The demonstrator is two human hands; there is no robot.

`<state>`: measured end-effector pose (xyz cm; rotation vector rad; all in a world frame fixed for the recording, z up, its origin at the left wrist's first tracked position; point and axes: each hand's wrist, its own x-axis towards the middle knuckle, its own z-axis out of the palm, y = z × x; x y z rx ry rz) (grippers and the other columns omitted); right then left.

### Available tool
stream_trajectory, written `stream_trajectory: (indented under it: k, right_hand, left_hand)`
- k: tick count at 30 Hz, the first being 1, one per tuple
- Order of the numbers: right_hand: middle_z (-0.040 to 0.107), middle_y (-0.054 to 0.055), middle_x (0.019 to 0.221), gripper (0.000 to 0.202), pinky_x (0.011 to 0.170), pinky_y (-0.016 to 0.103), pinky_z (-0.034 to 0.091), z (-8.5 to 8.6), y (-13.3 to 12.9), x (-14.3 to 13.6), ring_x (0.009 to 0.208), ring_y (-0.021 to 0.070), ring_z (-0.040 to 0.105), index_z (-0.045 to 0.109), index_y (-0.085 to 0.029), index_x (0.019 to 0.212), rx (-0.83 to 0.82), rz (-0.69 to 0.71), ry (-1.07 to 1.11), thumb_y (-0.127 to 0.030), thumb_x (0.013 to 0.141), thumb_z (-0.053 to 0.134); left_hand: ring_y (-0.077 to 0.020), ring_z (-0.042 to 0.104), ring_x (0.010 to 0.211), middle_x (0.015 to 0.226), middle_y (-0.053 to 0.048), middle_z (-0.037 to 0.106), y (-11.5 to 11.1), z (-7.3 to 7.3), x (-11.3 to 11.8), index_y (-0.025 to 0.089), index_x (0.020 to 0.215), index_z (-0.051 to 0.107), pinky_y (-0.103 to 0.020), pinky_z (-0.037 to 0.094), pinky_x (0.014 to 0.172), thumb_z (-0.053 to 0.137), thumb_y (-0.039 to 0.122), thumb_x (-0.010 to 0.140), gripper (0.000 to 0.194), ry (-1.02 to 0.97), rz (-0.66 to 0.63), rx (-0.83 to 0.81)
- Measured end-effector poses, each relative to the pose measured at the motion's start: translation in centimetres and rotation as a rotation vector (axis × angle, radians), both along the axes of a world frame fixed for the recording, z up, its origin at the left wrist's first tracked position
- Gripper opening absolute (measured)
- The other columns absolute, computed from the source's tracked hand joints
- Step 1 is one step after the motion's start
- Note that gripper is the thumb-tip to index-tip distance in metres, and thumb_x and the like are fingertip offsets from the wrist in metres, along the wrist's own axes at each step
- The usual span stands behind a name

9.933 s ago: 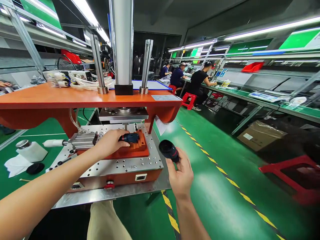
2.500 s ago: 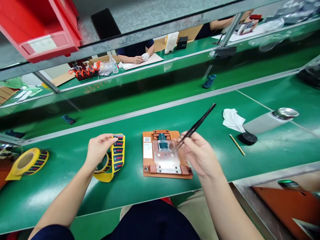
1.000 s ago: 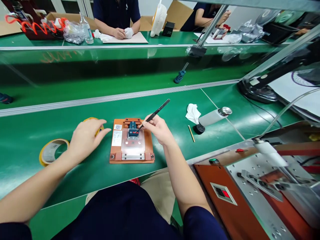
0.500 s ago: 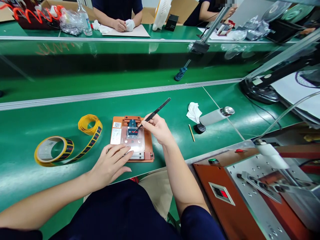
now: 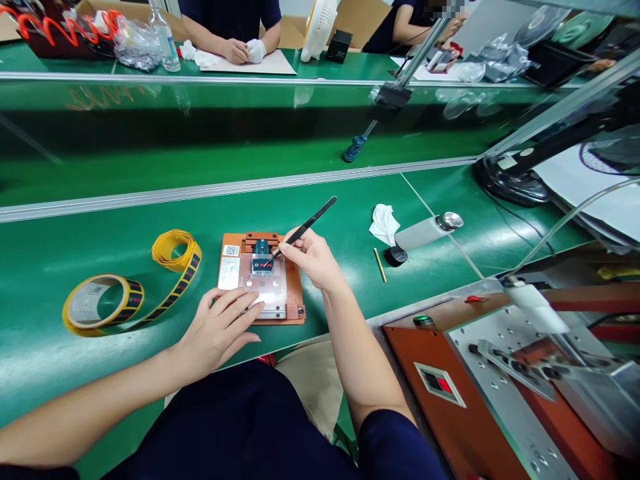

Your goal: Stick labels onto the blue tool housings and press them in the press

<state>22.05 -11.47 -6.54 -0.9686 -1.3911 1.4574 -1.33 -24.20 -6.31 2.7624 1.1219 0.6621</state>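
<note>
An orange fixture (image 5: 297, 293) with a clear plate (image 5: 270, 293) lies in front of me on the green bench. A dark label with red lettering (image 5: 262, 265) shows in the plate's opening, beside a dark blue part (image 5: 261, 247). My right hand (image 5: 313, 257) is closed around black tweezers (image 5: 314, 218), whose tips touch or hover just over the label. Fingers stretched out, my left hand (image 5: 223, 327) rests on the lower left of the clear plate. Left of the fixture stands a partly unwound roll of yellow-edged labels (image 5: 136, 300), its other end coiled (image 5: 175, 249).
To the right are a crumpled tissue (image 5: 385, 224), a white bottle (image 5: 423, 232), a black cap (image 5: 395, 255) and a brass-coloured rod (image 5: 380, 265). A metal-topped machine (image 5: 500, 373) occupies the lower right. Beyond the bench divider, two people sit at another bench.
The camera view has shifted slightly, moving the scene a little to the left. Both hands and the tweezers keep nearly the same places on the fixture.
</note>
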Motion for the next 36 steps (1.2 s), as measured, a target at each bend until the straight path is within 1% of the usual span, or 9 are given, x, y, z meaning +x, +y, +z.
stream_trajectory:
  k: [10, 16, 18, 22, 24, 28, 31, 34, 36]
  right_hand:
    - [0.072, 0.003, 0.087, 0.036, 0.079, 0.034, 0.055, 0.5, -0.1, 0.1, 0.083, 0.0197, 0.071, 0.058, -0.022, 0.092, 0.023, -0.002, -0.055, -0.051, 0.081, 0.077]
    - [0.074, 0.005, 0.091, 0.035, 0.082, 0.036, 0.056, 0.6, -0.2, -0.2, 0.088, 0.021, 0.072, 0.06, -0.022, 0.093, 0.045, -0.015, -0.117, -0.05, 0.082, 0.077]
    - [0.074, 0.004, 0.091, 0.037, 0.083, 0.036, 0.057, 0.7, -0.1, 0.0, 0.088, 0.0203, 0.072, 0.059, -0.022, 0.094, 0.017, -0.105, 0.0, -0.051, 0.08, 0.079]
    - [0.072, 0.002, 0.091, 0.037, 0.085, 0.037, 0.058, 0.5, -0.5, 2.3, 0.09, 0.0193, 0.072, 0.055, -0.025, 0.102, 0.05, -0.45, 0.181, -0.049, 0.083, 0.075]
    - [0.068, 0.001, 0.089, 0.034, 0.082, 0.037, 0.056, -0.3, -1.2, 4.2, 0.084, 0.0192, 0.069, 0.055, -0.025, 0.108, 0.095, -0.575, 0.028, -0.047, 0.086, 0.07]
    - [0.06, 0.004, 0.086, 0.03, 0.083, 0.043, 0.051, -3.7, -3.2, 7.2, 0.08, 0.0232, 0.059, 0.06, -0.02, 0.113, 0.247, -0.659, -0.614, -0.041, 0.092, 0.054]
    - [0.058, 0.011, 0.092, 0.036, 0.087, 0.049, 0.049, -6.4, -4.3, 8.3, 0.09, 0.0286, 0.056, 0.064, -0.016, 0.115, 0.34, -0.603, -0.917, -0.038, 0.094, 0.045]
    - [0.058, 0.015, 0.097, 0.042, 0.09, 0.052, 0.047, -7.9, -5.1, 8.6, 0.097, 0.0319, 0.053, 0.066, -0.013, 0.121, 0.355, -0.571, -1.047, -0.037, 0.096, 0.042]
    - [0.057, 0.018, 0.104, 0.045, 0.094, 0.055, 0.045, -7.6, -5.6, 8.2, 0.102, 0.0337, 0.051, 0.065, -0.013, 0.128, 0.374, -0.6, -1.075, -0.039, 0.097, 0.045]
  left_hand:
    - [-0.0356, 0.057, 0.124, 0.147, -0.021, 0.057, 3.1, 1.4, 1.2, 0.007, 0.144, 0.052, -0.048, 0.037, 0.098, 0.074, 0.046, 0.089, 0.071, 0.168, 0.054, 0.017]
    - [-0.0373, 0.057, 0.121, 0.145, -0.022, 0.058, 3.3, 1.4, 1.9, 0.006, 0.145, 0.05, -0.047, 0.039, 0.094, 0.079, 0.042, 0.085, 0.076, 0.181, 0.054, 0.014]
    - [-0.0388, 0.058, 0.117, 0.143, -0.023, 0.059, 3.2, 1.5, 2.1, 0.006, 0.144, 0.052, -0.048, 0.04, 0.093, 0.078, 0.046, 0.084, 0.076, 0.184, 0.059, 0.024]
    - [-0.0421, 0.055, 0.122, 0.14, -0.023, 0.061, 3.9, 1.3, 2.5, 0.011, 0.146, 0.051, -0.054, 0.04, 0.098, 0.071, 0.062, 0.084, 0.082, 0.071, 0.127, -0.026]
    - [-0.0434, 0.048, 0.131, 0.147, -0.022, 0.054, 4.6, 0.9, 2.5, 0.016, 0.153, 0.041, -0.057, 0.04, 0.101, 0.071, 0.062, 0.084, 0.088, -0.015, 0.225, -0.106]
    - [-0.0394, 0.05, 0.134, 0.148, -0.021, 0.049, 5.0, 0.2, 2.5, 0.02, 0.157, 0.029, -0.057, 0.046, 0.105, 0.08, 0.055, 0.079, 0.1, -0.184, 0.285, -0.235]
    - [-0.0332, 0.059, 0.125, 0.13, -0.012, 0.062, 2.8, -0.2, 2.2, 0.029, 0.146, 0.048, -0.054, 0.048, 0.106, 0.082, 0.034, 0.083, 0.072, -0.339, 0.182, 0.073]
    - [-0.0214, 0.067, 0.11, 0.106, -0.001, 0.071, -0.8, -0.9, 1.5, 0.032, 0.117, 0.069, -0.044, 0.053, 0.105, 0.075, 0.012, 0.086, 0.038, -0.379, -0.211, 0.341]
    - [-0.0182, 0.07, 0.107, 0.104, -0.002, 0.076, -2.8, -1.5, 0.9, 0.025, 0.106, 0.073, -0.038, 0.054, 0.107, 0.072, 0.008, 0.087, 0.025, -0.294, -0.442, 0.294]
